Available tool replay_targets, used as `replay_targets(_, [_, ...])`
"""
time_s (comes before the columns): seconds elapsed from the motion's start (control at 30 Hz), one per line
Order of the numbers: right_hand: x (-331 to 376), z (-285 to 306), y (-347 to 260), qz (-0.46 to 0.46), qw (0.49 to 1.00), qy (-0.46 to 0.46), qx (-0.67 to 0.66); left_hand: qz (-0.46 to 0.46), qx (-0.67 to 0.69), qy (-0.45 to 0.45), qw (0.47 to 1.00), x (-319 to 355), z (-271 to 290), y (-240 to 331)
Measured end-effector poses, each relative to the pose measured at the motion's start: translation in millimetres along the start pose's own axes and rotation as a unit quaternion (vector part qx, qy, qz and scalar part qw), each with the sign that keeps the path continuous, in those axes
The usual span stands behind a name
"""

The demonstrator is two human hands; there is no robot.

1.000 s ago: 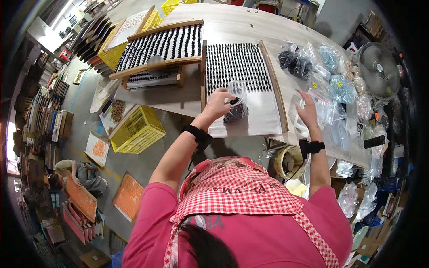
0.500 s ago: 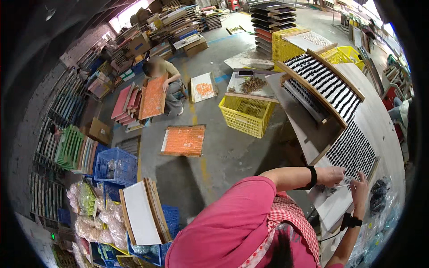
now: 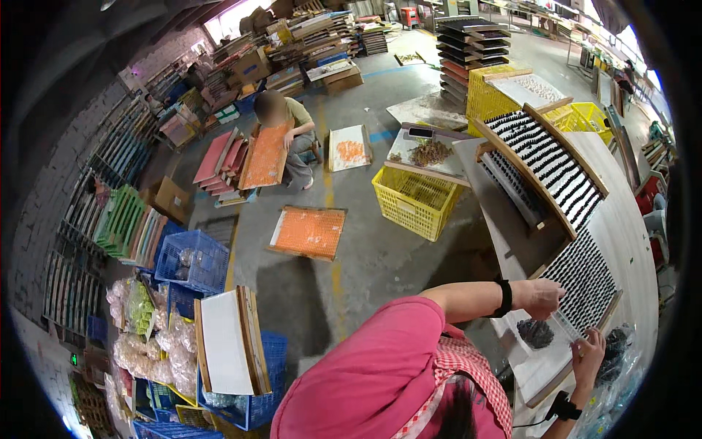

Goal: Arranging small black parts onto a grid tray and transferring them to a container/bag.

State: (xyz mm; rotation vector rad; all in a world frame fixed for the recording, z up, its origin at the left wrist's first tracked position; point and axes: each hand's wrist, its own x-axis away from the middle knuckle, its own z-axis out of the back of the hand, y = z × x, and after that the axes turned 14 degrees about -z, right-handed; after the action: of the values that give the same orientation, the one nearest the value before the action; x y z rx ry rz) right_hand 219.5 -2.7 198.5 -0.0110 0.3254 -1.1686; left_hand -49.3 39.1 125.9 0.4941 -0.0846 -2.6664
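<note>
tray (image 3: pixel 585 282): black-white rows | crate (image 3: pixel 414 203): yellow | boards (image 3: pixel 310 233): orange | sleeve (image 3: pixel 380 366): pink (apron checked)

Glossy clear plastic bag (image 3: pixel 537 340); matt wooden tray frame (image 3: pixel 578 366).

Illumination is even, diffuse daylight, brightest toward 12 and 1 o'clock. A soft shadow lies on the concrete floor (image 3: pixel 307 293) near centre. Fisheye distortion bends straight edges strongly toward the rim; a black vignette encloses the frame. Central detail is sharp; periphery softens.
</note>
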Motion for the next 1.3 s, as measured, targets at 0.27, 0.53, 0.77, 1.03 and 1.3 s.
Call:
replay_targets(0.27, [8.2, -6.1, -15.5, -0.075, 0.995, -0.058, 0.017, 0.011, 0.03, -0.075, 0.997, 12.3, -0.2, 9.1])
replay_targets(0.53, [5.5, -4.1, -1.6, -0.056, 0.998, 0.015, 0.012, -0.022, -0.05, -0.021, 0.998, 0.5, 22.4, 11.5])
replay_targets(0.77, [6.3, -10.0, -10.4, -0.081, 0.993, -0.079, 0.023, -0.07, -0.096, -0.126, 0.985, 9.8, 8.0, 17.7])
replay_targets(1.03, [4.8, -9.8, -11.4, -0.099, 0.993, -0.062, 0.019, -0.08, -0.117, -0.086, 0.986, 8.4, 3.8, 11.1])
replay_targets(1.3, [7.9, -8.0, -2.4, -0.095, 0.992, -0.079, 0.0, -0.079, -0.12, -0.091, 0.985, 6.5, 7.9, 9.5])
